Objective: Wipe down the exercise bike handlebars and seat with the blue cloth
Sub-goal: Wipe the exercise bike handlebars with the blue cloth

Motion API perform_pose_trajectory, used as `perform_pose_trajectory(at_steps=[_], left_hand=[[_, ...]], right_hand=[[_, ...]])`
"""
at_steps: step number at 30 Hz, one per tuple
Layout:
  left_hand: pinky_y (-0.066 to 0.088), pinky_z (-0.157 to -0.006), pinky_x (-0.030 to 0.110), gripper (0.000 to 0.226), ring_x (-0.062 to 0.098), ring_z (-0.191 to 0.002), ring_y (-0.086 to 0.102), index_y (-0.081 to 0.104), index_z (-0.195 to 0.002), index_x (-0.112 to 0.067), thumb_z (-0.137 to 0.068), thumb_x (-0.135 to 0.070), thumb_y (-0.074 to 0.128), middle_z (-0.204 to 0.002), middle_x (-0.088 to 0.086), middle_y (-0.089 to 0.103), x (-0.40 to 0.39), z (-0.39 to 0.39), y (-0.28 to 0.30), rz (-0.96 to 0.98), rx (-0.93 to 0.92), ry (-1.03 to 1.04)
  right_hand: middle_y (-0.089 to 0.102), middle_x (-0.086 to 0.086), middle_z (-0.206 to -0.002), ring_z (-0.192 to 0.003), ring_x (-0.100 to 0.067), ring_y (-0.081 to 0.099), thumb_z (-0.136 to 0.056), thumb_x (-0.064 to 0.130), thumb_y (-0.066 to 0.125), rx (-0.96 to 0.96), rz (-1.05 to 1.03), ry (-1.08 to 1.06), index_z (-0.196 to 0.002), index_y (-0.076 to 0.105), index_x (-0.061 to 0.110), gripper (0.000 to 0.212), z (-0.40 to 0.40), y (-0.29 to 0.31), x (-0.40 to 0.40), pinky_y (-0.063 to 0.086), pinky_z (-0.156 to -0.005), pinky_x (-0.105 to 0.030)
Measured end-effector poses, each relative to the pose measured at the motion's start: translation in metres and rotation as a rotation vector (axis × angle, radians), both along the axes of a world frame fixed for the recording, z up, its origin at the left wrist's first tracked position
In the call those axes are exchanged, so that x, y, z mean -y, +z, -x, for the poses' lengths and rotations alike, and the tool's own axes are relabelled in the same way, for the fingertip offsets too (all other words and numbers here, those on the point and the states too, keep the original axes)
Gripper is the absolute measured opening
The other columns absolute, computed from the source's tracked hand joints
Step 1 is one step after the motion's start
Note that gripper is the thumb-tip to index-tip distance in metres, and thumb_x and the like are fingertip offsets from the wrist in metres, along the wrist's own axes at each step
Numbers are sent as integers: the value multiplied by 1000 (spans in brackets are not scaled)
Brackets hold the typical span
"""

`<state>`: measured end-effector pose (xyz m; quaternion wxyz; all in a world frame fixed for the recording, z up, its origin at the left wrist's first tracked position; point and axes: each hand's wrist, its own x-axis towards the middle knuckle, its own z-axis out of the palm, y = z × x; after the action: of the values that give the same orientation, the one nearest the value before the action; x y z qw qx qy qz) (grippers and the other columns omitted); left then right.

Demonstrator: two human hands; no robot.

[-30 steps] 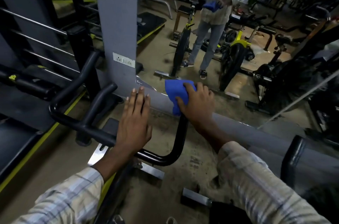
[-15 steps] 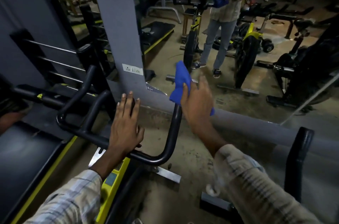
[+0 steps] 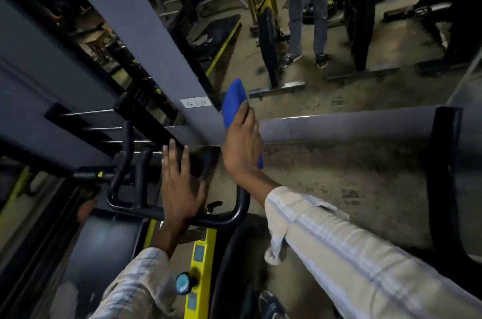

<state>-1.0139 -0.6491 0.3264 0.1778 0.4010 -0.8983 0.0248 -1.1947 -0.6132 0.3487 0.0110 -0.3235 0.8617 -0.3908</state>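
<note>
The bike's black handlebars (image 3: 227,218) curve across the lower centre, above the yellow frame (image 3: 199,264). My left hand (image 3: 180,188) rests flat on the middle of the bar with its fingers straight. My right hand (image 3: 242,146) holds the blue cloth (image 3: 233,102) above the bar's right upright arm. Most of the cloth sticks up past my fingers, and a corner shows under my wrist. Whether the cloth touches the bar's tip I cannot tell, since my hand hides it. The seat is out of view.
A grey pillar (image 3: 125,18) with a white socket plate (image 3: 195,102) stands just beyond the bars. A wall mirror behind reflects a person's legs (image 3: 307,5) and yellow bikes. A black post (image 3: 443,175) rises at the right. A blue-capped knob (image 3: 184,282) sits on the frame.
My right hand has risen with the cloth from the tip of the right handlebar arm, the cloth now pointing upward. My left hand stays on the bar. My view has tilted downward.
</note>
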Motion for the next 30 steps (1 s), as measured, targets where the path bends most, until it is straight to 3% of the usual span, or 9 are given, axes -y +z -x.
perform_pose_trajectory(at_steps=[3, 7, 14, 17, 23, 26, 30], left_hand=[[19, -131, 57, 96, 39, -165, 2, 30, -163, -7, -78, -29, 68, -178, 14, -1, -1, 2, -1, 15, 17, 8], [20, -130, 59, 98, 40, -164, 1, 30, -163, -5, -76, -30, 67, -178, 16, -2, -3, 3, -1, 15, 34, 7], [18, -131, 57, 98, 40, -164, 1, 27, -164, -7, -79, -37, 65, -177, 18, -1, -4, 3, -1, 31, 74, 25], [17, -132, 57, 96, 40, -165, 0, 27, -164, -7, -81, -35, 66, -177, 17, -1, -3, 3, -2, 44, 76, 26], [19, -131, 58, 91, 39, -165, 2, 31, -162, -7, -82, -30, 67, -177, 17, 2, -2, 3, -3, 59, 52, 18], [16, -132, 55, 91, 39, -165, 1, 30, -162, -7, -82, -33, 65, -177, 17, 1, -1, 2, -4, 58, 46, 11], [16, -132, 55, 92, 40, -165, 1, 29, -163, -7, -82, -38, 61, -177, 17, 0, -1, 3, -5, 42, 40, 9]], right_hand=[[41, -27, -158, -135, -34, 55, -95, 8, 65, -66, 18, -31, -162, 17, -6, 84, -13, -10, -10, 55, -103, -39], [41, -29, -158, -136, -37, 53, -98, 11, 58, -8, 3, -61, -163, 13, -6, 80, -40, -23, -36, 53, -105, -42], [61, -15, -126, -102, -30, 66, -82, 22, 80, 130, -77, -90, -159, 32, -1, 93, -40, -14, -40, 56, -78, -37], [56, -17, -132, -110, -32, 64, -85, 22, 81, 172, -33, 27, -162, 22, 1, 98, -13, -4, -26, 56, -79, -40], [62, -18, -127, -110, -38, 67, -92, 26, 76, 350, 108, 43, -148, 40, 7, 70, -21, -25, -44, 53, -81, -43], [61, -19, -131, -117, -38, 63, -95, 31, 73, 433, 138, 43, -147, 40, 7, 66, -27, -31, -48, 54, -89, -47], [56, -17, -137, -122, -36, 61, -101, 40, 63, 484, 133, -12, -154, 35, 8, 68, -49, -35, -60, 55, -87, -45]])
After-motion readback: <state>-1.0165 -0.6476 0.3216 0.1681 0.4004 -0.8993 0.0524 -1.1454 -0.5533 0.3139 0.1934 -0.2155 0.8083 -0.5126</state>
